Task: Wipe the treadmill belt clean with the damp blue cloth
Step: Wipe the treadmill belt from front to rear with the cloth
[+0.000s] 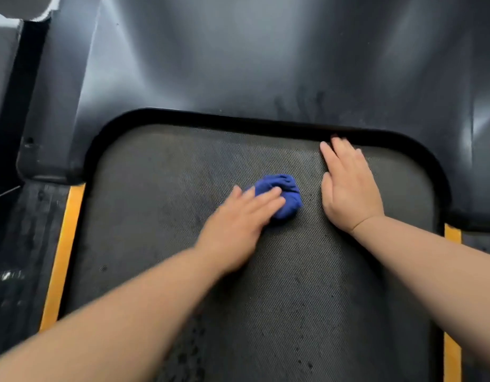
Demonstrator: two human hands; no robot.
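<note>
Blue cloth (281,198), bunched, probably soft, light and squashy, is lying toward the front of the treadmill belt (293,299), where you are pressing it under your left hand (238,219), fingers outstretched, best palmed from above, your right hand (348,188) resting flat just beside it.

Across the upper frame we see a glossy dark grey motor cover (265,51), with faint smudges (298,103) near its lower edge. A small screw (29,140) sits at its left corner. At lower left we find a yellow stripe (63,252) beside a black side rail (18,257), and a second yellow stripe (451,354) at lower right.
</note>
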